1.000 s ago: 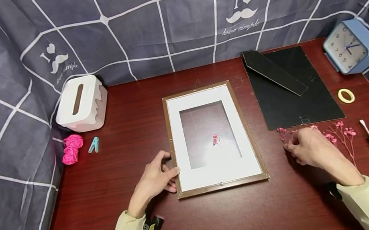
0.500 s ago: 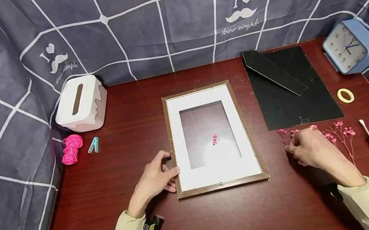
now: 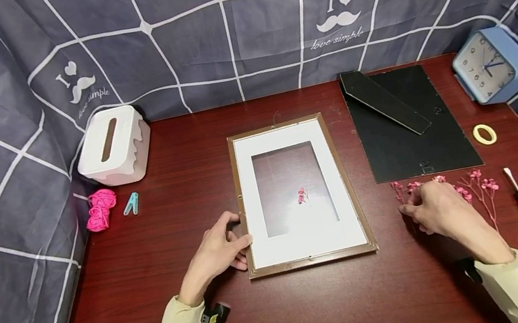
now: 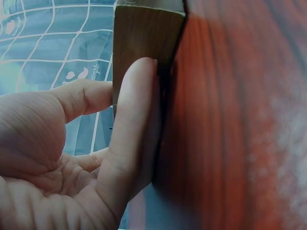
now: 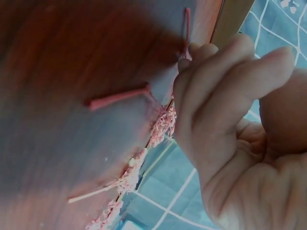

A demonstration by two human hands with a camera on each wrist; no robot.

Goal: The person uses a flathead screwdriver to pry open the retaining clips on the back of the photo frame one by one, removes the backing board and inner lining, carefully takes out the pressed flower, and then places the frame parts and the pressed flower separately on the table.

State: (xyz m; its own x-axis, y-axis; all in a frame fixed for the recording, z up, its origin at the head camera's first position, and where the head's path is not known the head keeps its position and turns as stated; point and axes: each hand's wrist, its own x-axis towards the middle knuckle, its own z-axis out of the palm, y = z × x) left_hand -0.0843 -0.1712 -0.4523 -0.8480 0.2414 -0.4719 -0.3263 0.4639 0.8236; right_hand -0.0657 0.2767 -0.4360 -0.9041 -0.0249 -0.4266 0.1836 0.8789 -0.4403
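Fingers L (image 3: 238, 240): flat vs frame (image 3: 295, 192) edge, lower left
Fingers R (image 3: 413, 209): curled on dried flowers (image 3: 474, 187), grip unclear
Tip: pinch stem low, go gentle

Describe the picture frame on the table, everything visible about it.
The picture frame lies flat near the middle of the dark red table, long side running away from the person. Its thin rim looks like brown wood. Inside is a white mat with a rectangular window, where a small pink flower sprig lies. The left hand touches its lower left edge, fingers against the rim. The right hand is apart from it.
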